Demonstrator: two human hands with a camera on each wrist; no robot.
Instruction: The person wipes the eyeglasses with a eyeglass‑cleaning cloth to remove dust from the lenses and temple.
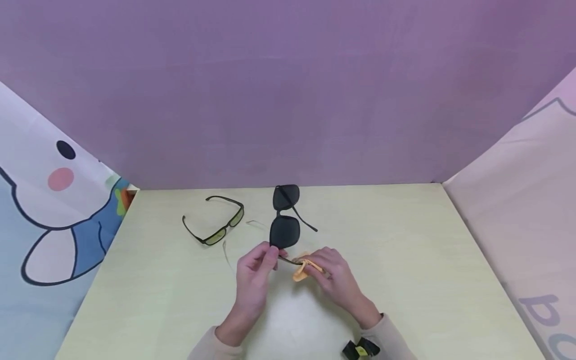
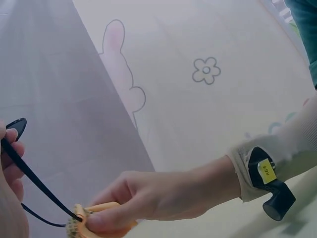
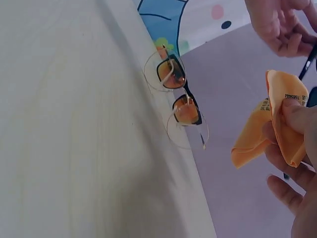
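My left hand [image 1: 254,277] holds a pair of black sunglasses [image 1: 285,231] by the near end of the frame, thumb on top beside the lens. The sunglasses stand up from the hand with both dark lenses in line and the far temple arm swung to the right. An orange cloth [image 1: 302,271] is pinched in my right hand [image 1: 335,277], folded around the near temple arm. In the left wrist view, that thin black arm [image 2: 39,178] runs into the cloth [image 2: 101,210]. Printed lettering shows on the cloth [image 3: 287,119] in the right wrist view.
Dark-framed glasses with yellowish lenses [image 1: 216,237] lie unfolded on the pale table [image 1: 157,300], left of the hands. Thin gold wire-rimmed glasses [image 3: 167,133] lie close by them. A purple wall [image 1: 288,100] rises behind the table, with printed cloth panels at both sides.
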